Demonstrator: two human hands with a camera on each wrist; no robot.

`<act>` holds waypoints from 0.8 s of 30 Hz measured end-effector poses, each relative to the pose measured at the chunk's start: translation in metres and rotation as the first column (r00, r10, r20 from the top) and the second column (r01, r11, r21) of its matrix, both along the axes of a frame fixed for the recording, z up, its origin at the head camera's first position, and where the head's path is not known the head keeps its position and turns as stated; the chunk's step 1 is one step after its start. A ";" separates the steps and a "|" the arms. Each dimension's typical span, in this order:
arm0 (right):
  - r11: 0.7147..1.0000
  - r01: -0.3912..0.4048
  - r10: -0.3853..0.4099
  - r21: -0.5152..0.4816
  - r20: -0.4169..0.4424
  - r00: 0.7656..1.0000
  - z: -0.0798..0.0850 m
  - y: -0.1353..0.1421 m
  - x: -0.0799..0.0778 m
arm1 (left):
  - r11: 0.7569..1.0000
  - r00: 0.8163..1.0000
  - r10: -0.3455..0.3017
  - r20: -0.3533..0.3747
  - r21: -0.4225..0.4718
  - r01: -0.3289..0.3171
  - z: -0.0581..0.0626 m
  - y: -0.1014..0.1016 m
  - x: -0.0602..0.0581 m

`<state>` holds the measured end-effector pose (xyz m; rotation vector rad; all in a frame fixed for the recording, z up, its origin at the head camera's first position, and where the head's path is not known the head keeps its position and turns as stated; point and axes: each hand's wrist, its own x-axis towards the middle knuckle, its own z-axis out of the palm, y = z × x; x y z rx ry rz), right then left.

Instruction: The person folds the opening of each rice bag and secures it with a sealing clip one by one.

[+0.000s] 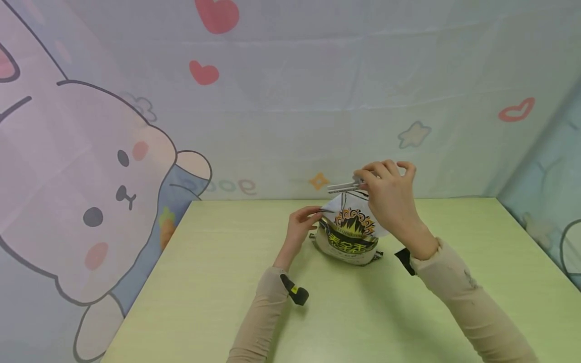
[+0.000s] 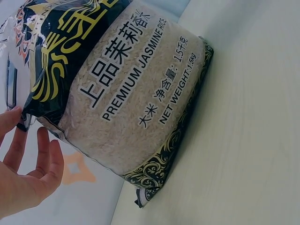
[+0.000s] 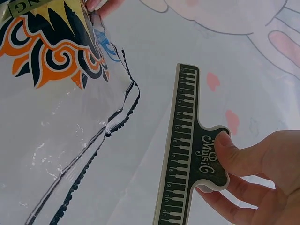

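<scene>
A bag of jasmine rice (image 1: 347,239) stands upright on the table, its clear top rising above the printed band. With thumb and finger my left hand (image 1: 299,227) pinches the bag's left edge, which the left wrist view shows near the dark band. My right hand (image 1: 390,196) holds a clip (image 3: 180,150) by its handle, thumb on one side and fingers on the other. The clip is long, with a piano-key ruler print and the word Music. It is beside the bag's serrated top edge (image 3: 108,129), apart from it in the right wrist view.
The pale green table (image 1: 190,282) meets a printed cloth backdrop (image 1: 290,111) at its far edge. A large cartoon rabbit (image 1: 91,201) is printed on the left. Black straps (image 1: 297,292) hang at both wrists.
</scene>
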<state>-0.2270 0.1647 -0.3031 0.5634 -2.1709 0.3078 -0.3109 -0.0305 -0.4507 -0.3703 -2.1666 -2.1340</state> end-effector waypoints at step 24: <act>0.997 -0.033 0.030 0.076 0.039 0.999 0.017 -0.004 -0.016 | 1.000 1.000 -0.010 -0.021 0.018 0.011 0.000 0.001 0.001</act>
